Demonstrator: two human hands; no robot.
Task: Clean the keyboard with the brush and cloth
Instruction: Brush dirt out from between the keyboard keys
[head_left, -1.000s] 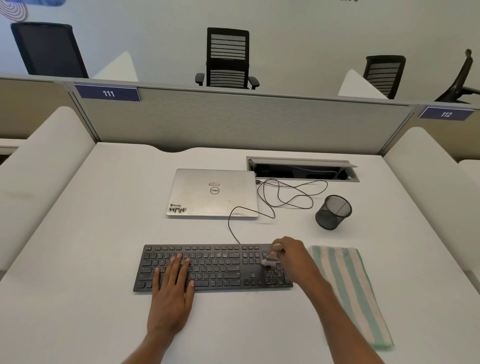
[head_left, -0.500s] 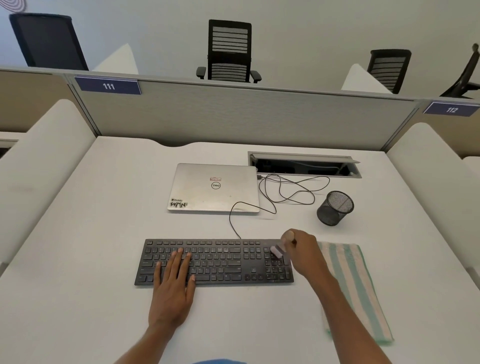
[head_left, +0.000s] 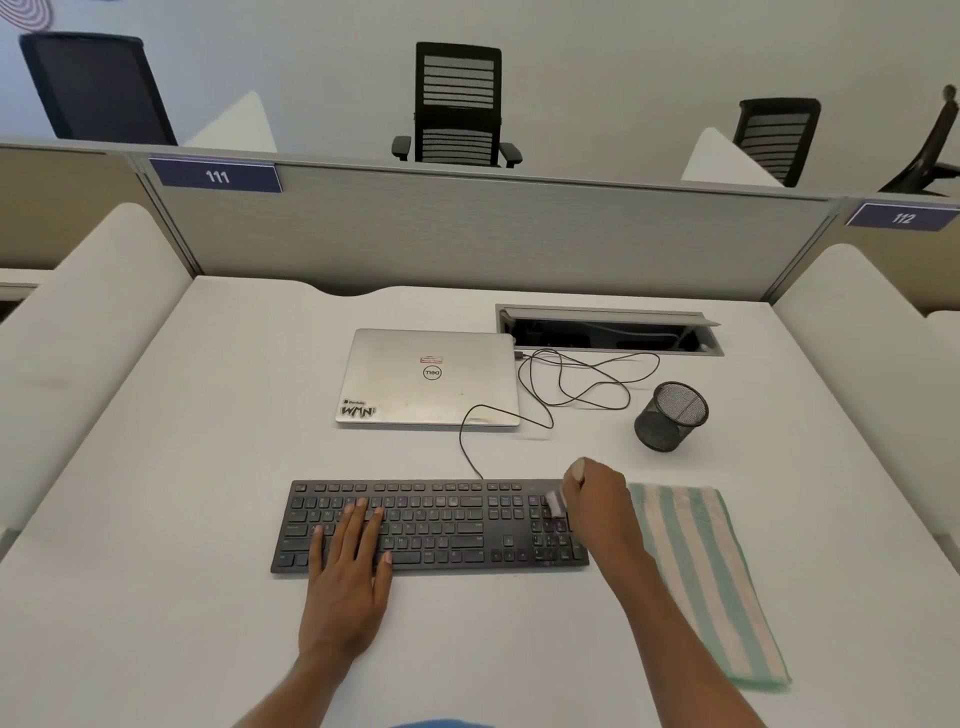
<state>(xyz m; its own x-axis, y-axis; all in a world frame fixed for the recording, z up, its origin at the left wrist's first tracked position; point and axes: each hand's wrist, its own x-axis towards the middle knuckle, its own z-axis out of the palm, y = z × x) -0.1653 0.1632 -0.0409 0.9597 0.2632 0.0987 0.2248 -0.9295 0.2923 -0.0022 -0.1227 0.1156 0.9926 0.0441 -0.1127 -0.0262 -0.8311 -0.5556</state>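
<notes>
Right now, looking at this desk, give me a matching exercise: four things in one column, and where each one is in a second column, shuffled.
Column one:
1. laptop
2. mesh cup
3. striped cloth
4. brush

Column two:
A. gripped by the right hand, over the number keys
B. lying flat, right of the keyboard
C. closed, behind the keyboard
D. standing behind the striped cloth

Pairs: 1-C, 2-D, 3-B, 4-A
</notes>
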